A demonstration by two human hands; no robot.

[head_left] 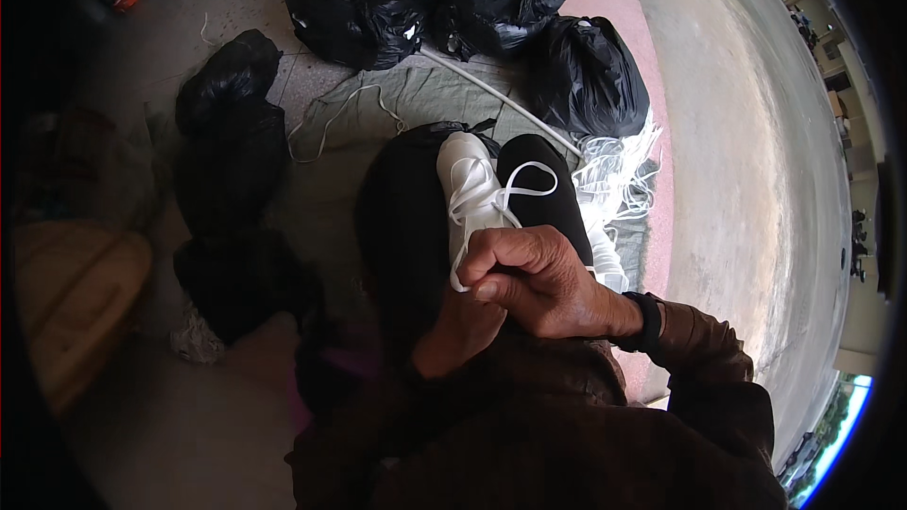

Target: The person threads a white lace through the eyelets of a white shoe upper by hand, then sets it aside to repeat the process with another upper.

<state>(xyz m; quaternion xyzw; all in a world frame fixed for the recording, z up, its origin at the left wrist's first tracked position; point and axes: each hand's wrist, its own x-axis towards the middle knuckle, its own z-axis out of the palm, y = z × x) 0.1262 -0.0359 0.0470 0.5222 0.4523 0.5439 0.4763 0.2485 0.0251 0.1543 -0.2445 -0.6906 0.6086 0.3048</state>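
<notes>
A white lace-up shoe [461, 159] rests on my lap between my black-clad legs, its toe pointing away from me. A white shoelace [535, 176] crosses its tongue and loops out loosely to the right. My right hand [543, 283] is over the near end of the shoe, thumb and forefinger pinched together on a stretch of lace. Lower and to the left, my left hand [461, 329] lies under the right one, close to the shoe's near end. Its fingers are hidden in shadow and behind the right hand.
Full black plastic bags [378, 9] are heaped ahead, with another bag [595, 76] at the right. A pile of white laces [619, 175] lies beside my right leg. A pale pole [501, 99] crosses the green ground sheet [331, 118]. A round wooden top [85, 293] is at left.
</notes>
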